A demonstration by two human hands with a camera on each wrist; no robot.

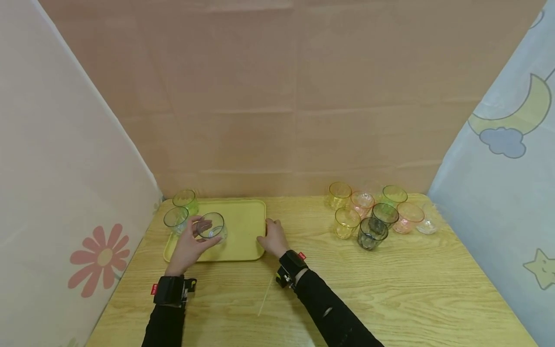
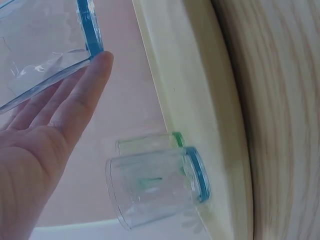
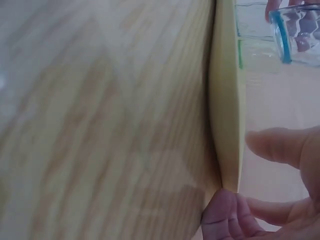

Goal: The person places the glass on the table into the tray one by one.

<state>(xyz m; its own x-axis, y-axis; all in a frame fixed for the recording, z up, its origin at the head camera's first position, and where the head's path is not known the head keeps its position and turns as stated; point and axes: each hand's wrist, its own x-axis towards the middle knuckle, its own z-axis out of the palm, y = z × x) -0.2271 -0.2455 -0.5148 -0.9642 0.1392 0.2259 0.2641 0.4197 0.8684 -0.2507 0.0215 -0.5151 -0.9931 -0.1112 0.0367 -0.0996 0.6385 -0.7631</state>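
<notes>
Clear round tumbler with a blue-tinted base (image 1: 211,226), see-through like glass, is in the grip of the person's left hand (image 1: 191,246), its fingers and thumb spread round the sides. It is raised above a pale yellow rectangular tray (image 1: 244,226), a little left of the tray's middle. To the right of that grip, at the tray's right rim, the right hand (image 1: 275,239) grips the edge, thumb on the inner side and fingers bent down outside.

Just left of the held tumbler stands a second clear blue-based cup (image 1: 176,220) on the tray, and beyond it a light green transparent cup (image 1: 186,202). Well to the right of both hands, a cluster of transparent cups stands on the pale wood-grain table (image 1: 412,289): yellow cups (image 1: 347,224), dark grey cups (image 1: 372,235), pink cups (image 1: 409,218) and a green cup (image 1: 394,195). Farthest beyond the hands rises a creased brown backdrop (image 1: 282,96).
</notes>
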